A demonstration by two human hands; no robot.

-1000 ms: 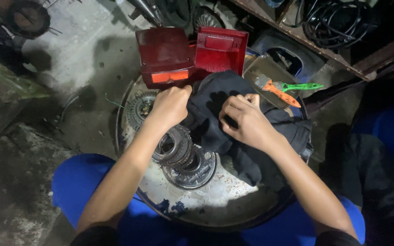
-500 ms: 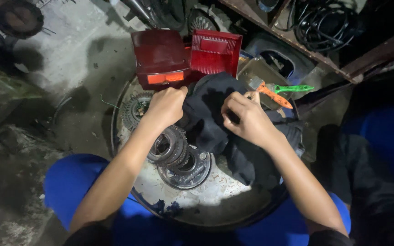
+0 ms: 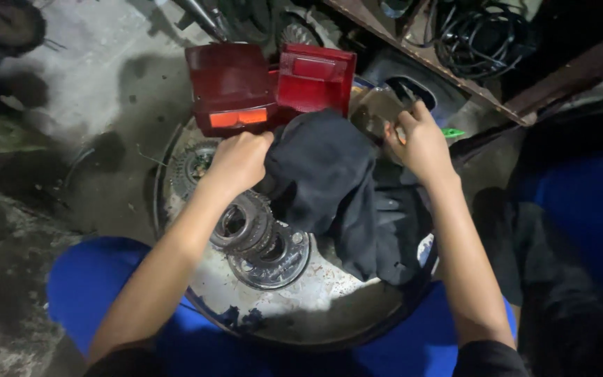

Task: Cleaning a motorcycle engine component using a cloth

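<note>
A person in blue trousers sits over a round metal basin (image 3: 329,307), its pale floor smeared with dark grease, and works with both bare hands. The left hand (image 3: 240,162) is closed in a fist on the left edge of a black cloth (image 3: 329,185), bunching the fabric just above the far-left part of the basin. The cloth drapes from that fist across the middle of the basin and hangs down toward its right rim, where it overlaps a second dark piece of fabric. The right hand (image 3: 421,143) is off the cloth, up at the basin's far-right edge, fingers curled around a small orange-handled tool (image 3: 393,134); whether the grip is tight cannot be told, since the fingers hide most of the handle. A green tip (image 3: 453,132) shows just past that hand. The two hands are well apart, with the cloth between them. Beneath the left forearm, on the basin floor, lies a stack of toothed metal clutch plates and gears (image 3: 256,234), touching one another. Another toothed ring (image 3: 191,164) lies by the far-left rim. Two red tail-light lenses (image 3: 273,87) stand side by side at the basin's far edge, the left one bearing an orange strip.
</note>
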